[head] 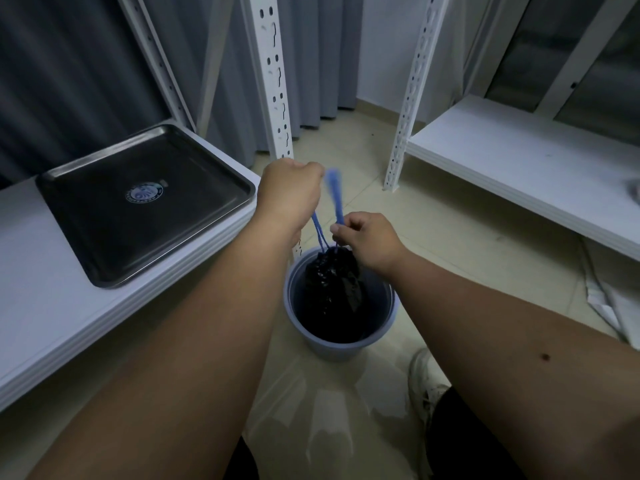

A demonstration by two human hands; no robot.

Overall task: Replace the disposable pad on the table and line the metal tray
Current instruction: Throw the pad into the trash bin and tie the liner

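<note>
Drawstrings (333, 202) pinched in both hands' fingers, left hand (290, 195) and right hand (365, 237) should pull apart evenly, cinching the black bin bag (330, 282) inside its bucket (341, 344).

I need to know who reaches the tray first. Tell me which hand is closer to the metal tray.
Left. The left hand grips a blue drawstring just past the metal tray's right edge. The right hand pinches the other drawstring farther right, over the bin.
</note>
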